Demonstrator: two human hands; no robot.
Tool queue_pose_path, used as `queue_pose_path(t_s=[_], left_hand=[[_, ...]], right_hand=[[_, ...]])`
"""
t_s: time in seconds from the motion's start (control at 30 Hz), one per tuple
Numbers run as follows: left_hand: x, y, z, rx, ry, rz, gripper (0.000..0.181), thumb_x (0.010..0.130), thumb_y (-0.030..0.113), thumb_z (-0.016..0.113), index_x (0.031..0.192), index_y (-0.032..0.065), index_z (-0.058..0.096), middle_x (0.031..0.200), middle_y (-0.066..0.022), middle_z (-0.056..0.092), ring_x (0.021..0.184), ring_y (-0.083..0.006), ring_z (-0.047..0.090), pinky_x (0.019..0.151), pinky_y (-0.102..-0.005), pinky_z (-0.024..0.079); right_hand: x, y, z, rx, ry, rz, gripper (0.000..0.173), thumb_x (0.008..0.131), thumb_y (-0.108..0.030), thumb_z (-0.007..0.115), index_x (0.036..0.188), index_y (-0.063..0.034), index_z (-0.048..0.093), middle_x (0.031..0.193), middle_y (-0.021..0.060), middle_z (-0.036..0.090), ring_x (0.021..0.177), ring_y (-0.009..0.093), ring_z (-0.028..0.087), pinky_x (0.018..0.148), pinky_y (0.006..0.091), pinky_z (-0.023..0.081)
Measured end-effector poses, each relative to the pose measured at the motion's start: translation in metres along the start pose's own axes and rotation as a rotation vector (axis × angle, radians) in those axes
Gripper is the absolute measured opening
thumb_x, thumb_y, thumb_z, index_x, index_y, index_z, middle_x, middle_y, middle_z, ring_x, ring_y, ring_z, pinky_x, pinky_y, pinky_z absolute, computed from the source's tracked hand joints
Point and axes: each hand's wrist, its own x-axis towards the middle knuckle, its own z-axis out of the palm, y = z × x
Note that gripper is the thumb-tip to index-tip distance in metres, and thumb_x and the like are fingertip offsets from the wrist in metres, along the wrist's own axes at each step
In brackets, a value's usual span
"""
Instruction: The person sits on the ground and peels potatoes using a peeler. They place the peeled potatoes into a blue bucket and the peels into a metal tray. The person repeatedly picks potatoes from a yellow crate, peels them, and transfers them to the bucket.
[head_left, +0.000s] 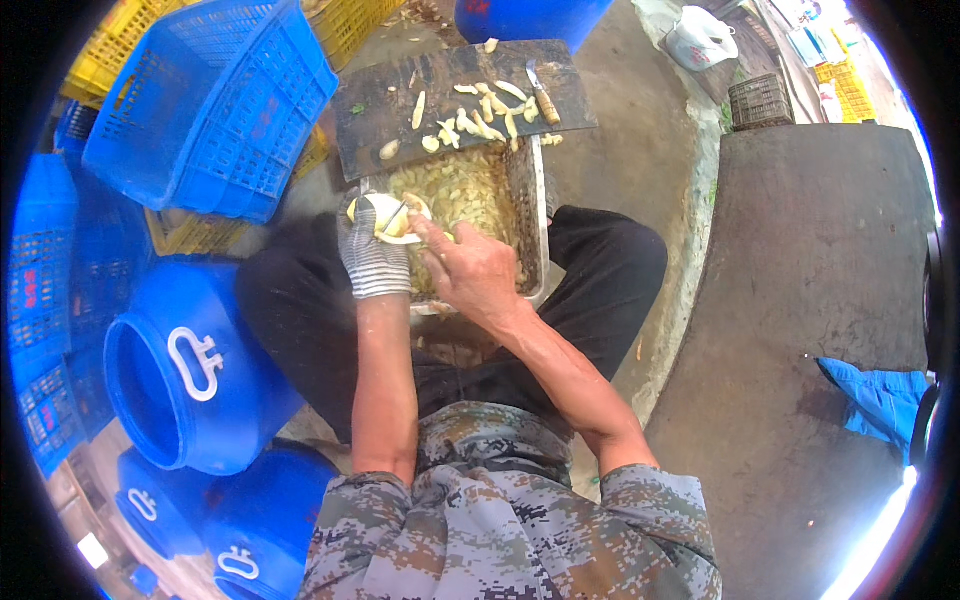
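Note:
My left hand (377, 262) wears a grey-and-white striped knit glove and grips a pale, partly peeled fruit or vegetable (379, 213). My bare right hand (480, 266) is closed around a small cutting tool, its thin metal blade (394, 216) lying against the pale flesh. Fingers hide most of the tool's handle. A curved strip of peel hangs under the blade. Beneath both hands, between my knees, a white-rimmed plastic tub (539, 217) holds many pale pieces and peelings. Across its far end lies a dark wooden board (375, 112) with several peel strips (480, 124) on it.
A knife with a wooden handle (547, 107) rests on the board's right side. Blue barrels (247, 360) and a tilted blue crate (217, 135) crowd my left. Another blue barrel (532, 19) stands ahead. At right is a broad dark panel (795, 262) with blue cloth (881, 397).

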Motion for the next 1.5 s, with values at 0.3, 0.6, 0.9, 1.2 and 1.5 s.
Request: queue_pose_path(t_s=[0.3, 0.6, 0.9, 1.2, 1.5], left_hand=[[-0.014, 0.010, 0.020, -0.328, 0.145, -0.213, 0.039, 0.090, 0.033, 0.059, 0.115, 0.0035, 0.056, 0.104, -0.0113, 0.064, 0.094, -0.0291, 0.061, 0.086, -0.0430, 0.051], [-0.009, 0.004, 0.016, -0.220, 0.145, -0.069, 0.040, 0.090, 0.031, 0.060, 0.117, 0.0018, 0.055, 0.103, -0.0126, 0.063, 0.094, -0.0282, 0.060, 0.087, -0.0433, 0.050], [-0.010, 0.011, 0.018, -0.276, -0.027, -0.219, 0.043, 0.094, 0.036, 0.042, 0.110, 0.0000, 0.058, 0.104, -0.0171, 0.064, 0.099, -0.0330, 0.061, 0.093, -0.0491, 0.047], [-0.039, 0.085, 0.056, -0.762, 0.118, -0.244, 0.040, 0.084, 0.029, 0.055, 0.109, -0.0025, 0.055, 0.096, -0.0199, 0.061, 0.090, -0.0333, 0.060, 0.085, -0.0452, 0.052], [-0.147, 0.325, 0.010, 0.549, 0.085, 0.831, 0.063, 0.088, 0.039, 0.061, 0.132, -0.0020, 0.044, 0.105, -0.0192, 0.062, 0.085, -0.0299, 0.066, 0.064, -0.0399, 0.059]], right_hand=[[0.001, 0.021, -0.004, 0.514, 0.042, 0.157, 0.047, 0.078, -0.002, 0.066, 0.124, -0.0100, 0.060, 0.112, 0.0129, 0.067, 0.092, 0.029, 0.067, 0.080, 0.0385, 0.054], [-0.035, 0.010, -0.007, 0.035, -0.253, 0.206, 0.048, 0.084, -0.022, 0.065, 0.131, -0.0218, 0.055, 0.068, 0.0162, 0.056, 0.057, 0.034, 0.058, 0.052, 0.0450, 0.045], [-0.002, 0.009, 0.002, 0.037, -0.099, 0.032, 0.053, 0.079, -0.014, 0.069, 0.130, -0.0226, 0.056, 0.073, 0.0111, 0.056, 0.064, 0.029, 0.059, 0.058, 0.0403, 0.048], [-0.036, 0.070, 0.006, 0.246, -0.153, 0.279, 0.044, 0.088, -0.014, 0.062, 0.131, -0.0157, 0.056, 0.116, 0.0156, 0.066, 0.105, 0.026, 0.064, 0.091, 0.0357, 0.049], [-0.046, 0.077, 0.020, 0.559, -0.201, 0.396, 0.041, 0.087, -0.010, 0.058, 0.128, -0.0041, 0.058, 0.131, 0.0142, 0.058, 0.125, 0.024, 0.051, 0.105, 0.0332, 0.036]])
